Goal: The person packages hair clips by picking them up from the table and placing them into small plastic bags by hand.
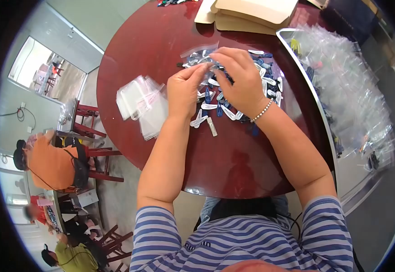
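A small clear plastic bag [193, 57] with dark and white pieces inside is held up over the table. My left hand [182, 90] pinches its lower edge between thumb and fingers. My right hand [242, 81], with a beaded bracelet at the wrist, has its curled fingers at the bag's right end. Exactly what those fingertips grip is partly hidden. Below and behind the hands lies a loose spread of white and dark blue snap hair clips [209, 107]. A single pale clip [212, 126] lies nearest me.
A stack of flat clear bags [141, 105] lies left of my left forearm on the round red table [129, 59]. Cardboard boxes [252, 16] stand at the far edge. To the right, a tray [319, 97] is heaped with filled bags [351, 86]. Other people [54, 161] sit at left.
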The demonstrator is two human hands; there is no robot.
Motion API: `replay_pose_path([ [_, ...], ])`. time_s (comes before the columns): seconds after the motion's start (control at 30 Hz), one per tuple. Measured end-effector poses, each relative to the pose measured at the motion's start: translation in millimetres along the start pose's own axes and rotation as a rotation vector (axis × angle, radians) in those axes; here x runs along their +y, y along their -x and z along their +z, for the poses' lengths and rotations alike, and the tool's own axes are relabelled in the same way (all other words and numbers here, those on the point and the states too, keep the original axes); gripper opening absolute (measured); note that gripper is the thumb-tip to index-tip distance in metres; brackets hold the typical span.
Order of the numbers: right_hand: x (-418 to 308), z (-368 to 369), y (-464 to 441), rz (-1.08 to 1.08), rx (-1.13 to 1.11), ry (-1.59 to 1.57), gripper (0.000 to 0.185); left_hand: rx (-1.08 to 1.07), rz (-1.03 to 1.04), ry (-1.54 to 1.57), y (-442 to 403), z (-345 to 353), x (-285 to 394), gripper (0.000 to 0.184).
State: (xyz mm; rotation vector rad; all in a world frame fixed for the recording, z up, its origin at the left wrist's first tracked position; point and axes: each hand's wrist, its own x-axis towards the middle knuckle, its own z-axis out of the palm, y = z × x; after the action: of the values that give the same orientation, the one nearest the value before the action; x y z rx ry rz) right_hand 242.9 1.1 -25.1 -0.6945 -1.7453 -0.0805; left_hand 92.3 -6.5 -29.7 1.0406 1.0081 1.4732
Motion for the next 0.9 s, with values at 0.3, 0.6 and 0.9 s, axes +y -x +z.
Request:
replay_pose_path([
  [0.3, -10, -6, -16, -0.089, -0.043, 0.161, 0.044, -0.106, 0.153, -0.258, 8, -4, 1, 0.016],
  [0.6, -9, -28, -27, -0.042, -0.395, 0.136, 0.008, -0.190, 0.219, -0.383, 12, -4, 7, 0.020],
  [0.9, -11, -39, -50, -0.040, -0.734, -0.032, 0.014, -0.388, 0.129, -0.418, -2, -21, -4, 0.027],
])
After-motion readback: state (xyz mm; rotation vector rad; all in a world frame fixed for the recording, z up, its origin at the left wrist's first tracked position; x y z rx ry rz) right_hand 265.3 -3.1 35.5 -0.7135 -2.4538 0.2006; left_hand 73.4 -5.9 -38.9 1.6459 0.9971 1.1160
